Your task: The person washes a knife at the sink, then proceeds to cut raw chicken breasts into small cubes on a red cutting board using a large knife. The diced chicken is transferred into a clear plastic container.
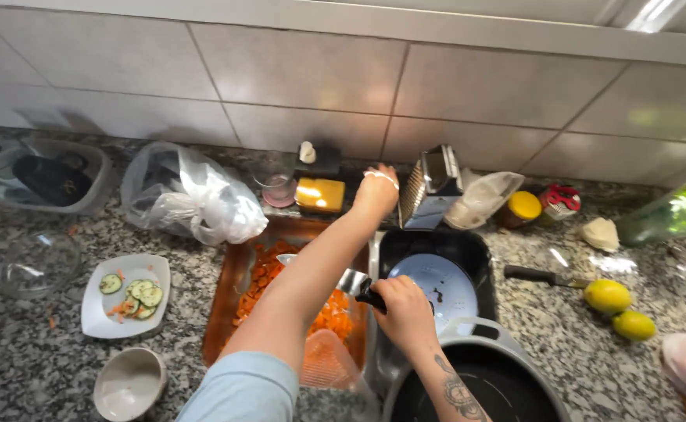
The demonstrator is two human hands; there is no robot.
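Looking down through the head view, I read the left hand [376, 190] stretched far across the counter [46, 367], just left of the grater [430, 187] and right of the yellow sponge [320, 194]. Its fingers point away from me, so I cannot tell how far they are open or whether they hold anything. The right hand [402, 306] is closed around the black handle of a knife [352, 281], blade resting flat over the chopped carrot [331, 312] on the wooden board [237, 273], presumably parked there while the other arm reaches. A sink [468, 246] with a white plate [440, 285] sits just right of the board. Two lemons [620, 309] lie well apart to the right.
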